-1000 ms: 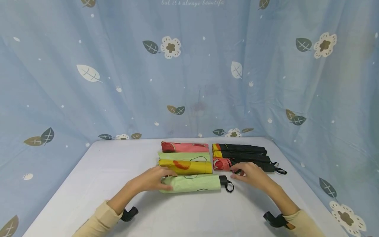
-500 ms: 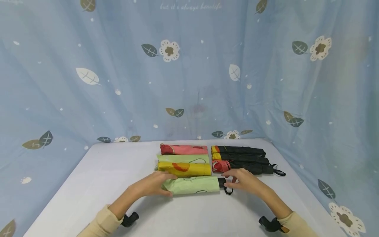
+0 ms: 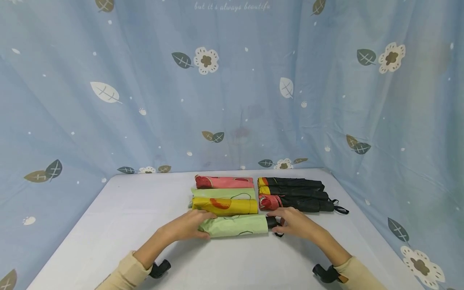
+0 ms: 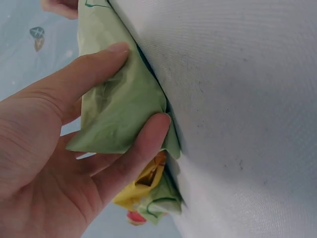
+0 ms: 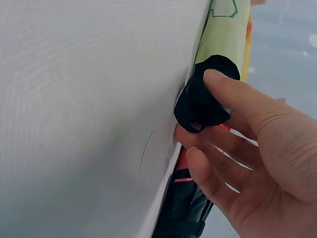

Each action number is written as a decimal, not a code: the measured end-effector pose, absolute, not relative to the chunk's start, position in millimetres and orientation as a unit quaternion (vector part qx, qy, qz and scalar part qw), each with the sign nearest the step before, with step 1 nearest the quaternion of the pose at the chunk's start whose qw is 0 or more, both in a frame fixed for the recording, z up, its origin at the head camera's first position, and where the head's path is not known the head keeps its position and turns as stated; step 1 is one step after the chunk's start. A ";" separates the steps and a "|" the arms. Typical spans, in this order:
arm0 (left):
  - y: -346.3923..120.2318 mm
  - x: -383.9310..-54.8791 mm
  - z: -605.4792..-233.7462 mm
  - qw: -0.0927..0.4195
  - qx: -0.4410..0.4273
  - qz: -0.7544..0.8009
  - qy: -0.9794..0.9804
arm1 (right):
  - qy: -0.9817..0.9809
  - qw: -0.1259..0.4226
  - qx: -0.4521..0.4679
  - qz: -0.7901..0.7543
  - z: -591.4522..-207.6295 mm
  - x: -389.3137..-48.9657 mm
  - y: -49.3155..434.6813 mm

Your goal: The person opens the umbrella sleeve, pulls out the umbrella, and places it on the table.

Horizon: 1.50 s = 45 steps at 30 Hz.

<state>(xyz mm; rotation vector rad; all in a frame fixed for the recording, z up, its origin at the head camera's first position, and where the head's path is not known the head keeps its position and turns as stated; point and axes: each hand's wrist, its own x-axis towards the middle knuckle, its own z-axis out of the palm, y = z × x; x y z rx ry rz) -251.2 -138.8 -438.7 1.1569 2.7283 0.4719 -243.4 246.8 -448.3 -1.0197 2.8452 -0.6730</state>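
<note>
A folded umbrella [image 3: 237,225] in a light green sleeve lies crosswise on the table, nearest to me. My left hand [image 3: 185,226] grips its left end, thumb on the near side and fingers beyond. In the left wrist view, loose green sleeve fabric [image 4: 116,124] shows between thumb and fingertips. At the other end my right hand [image 3: 297,224] holds the black handle [image 5: 200,101], with the thumb pressed on it and a strap loop beside it. Just behind lies a yellow folded umbrella [image 3: 235,207] with an orange fruit print.
Behind the yellow one are another green umbrella [image 3: 217,194] and a pink watermelon-print one [image 3: 228,183]. To their right lie several black folded umbrellas [image 3: 301,193] with yellow or red ends. A blue curtain [image 3: 235,88] hangs behind the white table [image 3: 152,193].
My right hand has moved left from beside the red-ended umbrella onto the green umbrella's handle. The left hand stays at the sleeve's left end.
</note>
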 end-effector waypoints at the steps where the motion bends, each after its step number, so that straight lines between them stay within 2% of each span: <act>1: -138.6 -251.0 -438.4 0.070 0.385 0.157 0.907 | 0.918 0.024 -0.330 -0.217 -448.8 -243.6 246.0; 7: -138.1 -250.9 -439.8 0.073 0.383 0.144 0.909 | 0.919 0.033 -0.334 -0.206 -452.2 -243.8 242.6; 22: -130.0 -251.8 -439.4 0.038 0.388 0.100 0.915 | 0.910 -0.009 -0.365 -0.196 -453.8 -246.7 243.0; 26: -129.5 -252.9 -439.8 0.035 0.394 0.089 0.914 | 0.912 -0.005 -0.364 -0.189 -453.0 -246.5 243.2; 34: -127.8 -251.5 -433.1 -0.013 0.406 0.073 0.911 | 0.910 0.015 -0.357 -0.212 -444.5 -243.9 243.3; 45: -127.4 -250.6 -422.1 -0.022 0.387 0.087 0.918 | 0.912 -0.015 -0.345 -0.221 -436.3 -243.1 243.9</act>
